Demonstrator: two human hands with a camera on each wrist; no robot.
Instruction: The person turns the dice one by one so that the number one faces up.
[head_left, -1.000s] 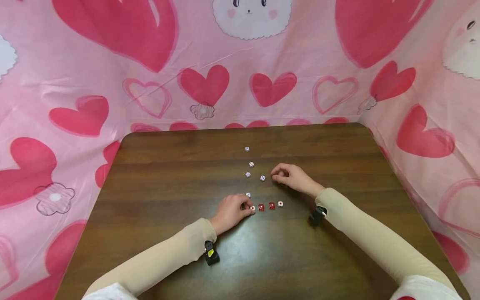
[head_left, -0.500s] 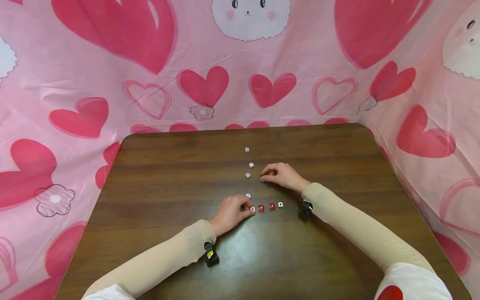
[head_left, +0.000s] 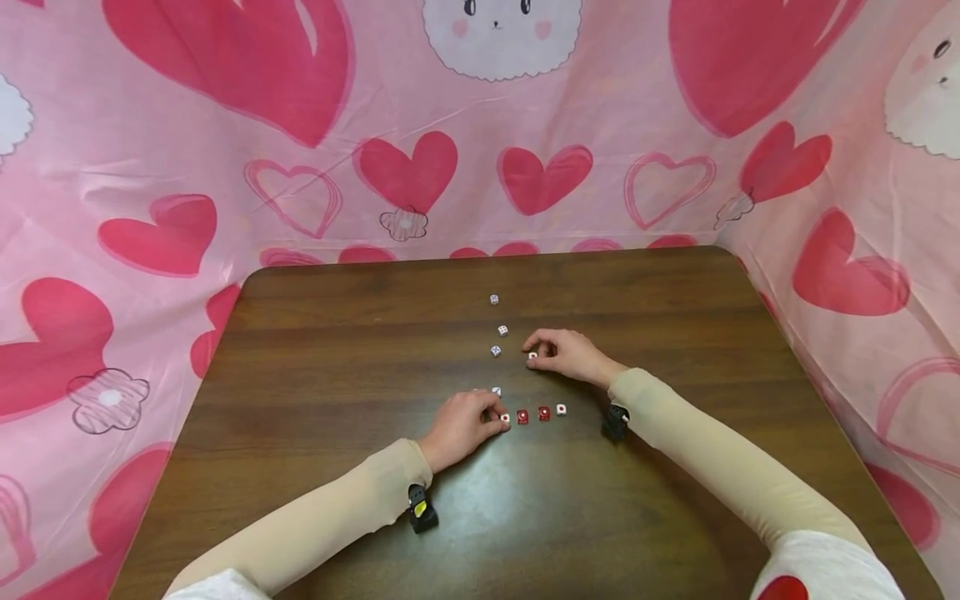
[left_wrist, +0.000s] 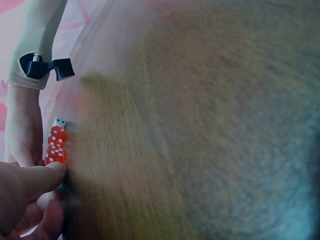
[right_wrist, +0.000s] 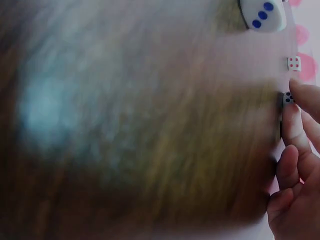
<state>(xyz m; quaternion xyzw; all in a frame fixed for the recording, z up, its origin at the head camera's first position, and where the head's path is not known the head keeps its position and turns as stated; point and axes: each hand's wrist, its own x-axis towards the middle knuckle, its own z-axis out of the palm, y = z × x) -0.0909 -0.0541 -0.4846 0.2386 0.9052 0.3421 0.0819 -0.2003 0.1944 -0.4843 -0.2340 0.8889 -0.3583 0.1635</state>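
Observation:
A short row of dice stands near the table's middle in the head view: two red dice (head_left: 522,416) between white ones. My left hand (head_left: 459,427) pinches the white die (head_left: 506,418) at the row's left end, its thumb and index finger at the sides. In the left wrist view the left thumb (left_wrist: 42,179) covers that end, with the red dice (left_wrist: 56,145) beyond. Farther back, my right hand (head_left: 573,356) holds a white die (head_left: 532,356) between thumb and index finger, a red dot facing up.
A white die (head_left: 562,410) ends the row at right. Behind the left hand lies another white die (head_left: 497,391). Farther back are white dice (head_left: 496,351), (head_left: 503,331) and a farthest white die (head_left: 494,299). Pink heart-print cloth (head_left: 405,100) surrounds the brown table (head_left: 337,333).
My right hand moved left to a white die behind the row and took hold of it. That die has turned from blue dots to a red dot on top. The left hand stays put.

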